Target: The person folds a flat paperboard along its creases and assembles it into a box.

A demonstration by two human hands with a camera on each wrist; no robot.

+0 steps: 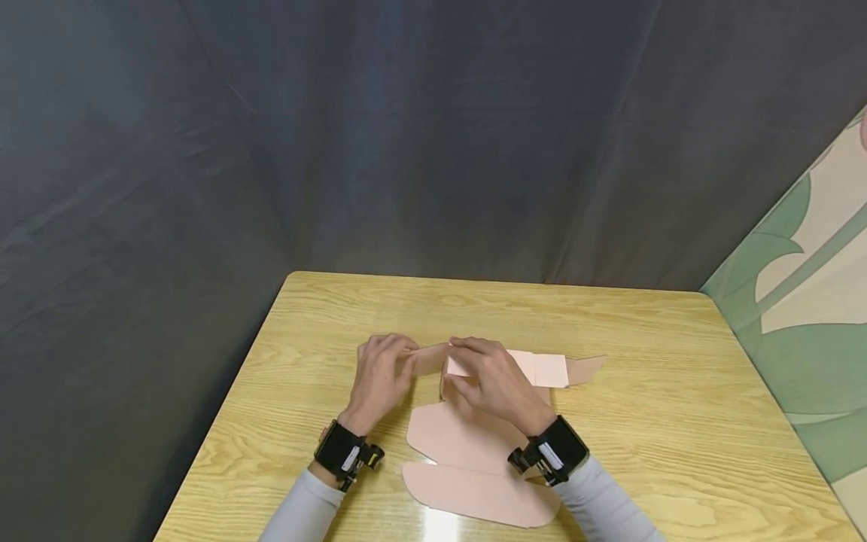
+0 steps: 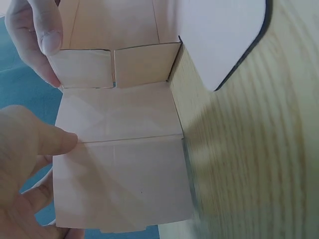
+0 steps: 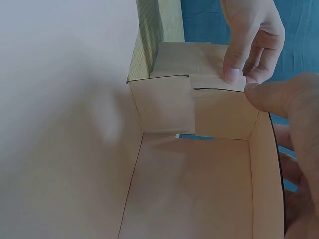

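A partly folded pinkish-brown cardboard box [image 1: 467,440] lies on the table, its long lid panels spread toward the person. My left hand [image 1: 382,376] pinches the outer side flap [image 2: 119,184] at the box's left end, thumb near the flap's crease. My right hand [image 1: 491,376] holds the far wall near the left corner, with the thumb on the inner side and fingers behind. Two small tabs [image 3: 162,104] stand up at that end, a narrow slit between them. A slot shows at the foot of this end in the right wrist view.
Another side flap [image 1: 584,369] sticks out at the box's right end. The wood-grain table [image 1: 677,421] extends on both sides. Dark curtain [image 1: 433,150] hangs behind and to the left; a leaf-patterned cloth [image 1: 806,301] is at the right.
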